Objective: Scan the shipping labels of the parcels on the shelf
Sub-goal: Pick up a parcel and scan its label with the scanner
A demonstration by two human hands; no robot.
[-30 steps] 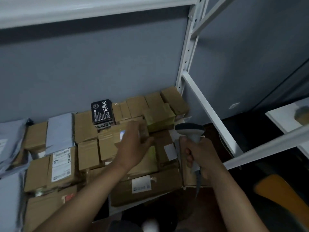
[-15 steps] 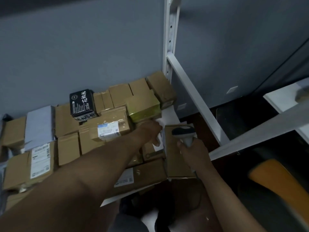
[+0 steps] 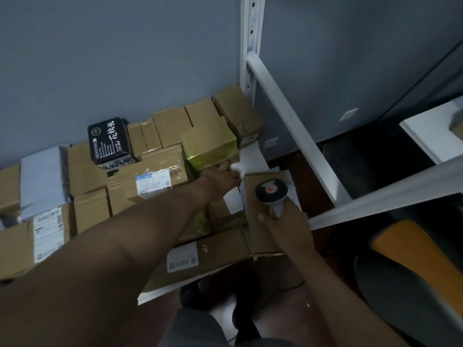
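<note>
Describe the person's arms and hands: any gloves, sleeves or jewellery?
Both hands, left and right, are bare, with no gloves. Both forearms are bare too, with no sleeves in view. No watch, ring or bracelet shows.

A parcel storeroom is showing here: labelled cardboard parcels (image 3: 152,181) are crowding a white metal shelf (image 3: 283,126) against a grey wall (image 3: 112,58).

matt cardboard parcels (image 3: 172,128), one glossy yellow-wrapped parcel (image 3: 209,144)
</note>
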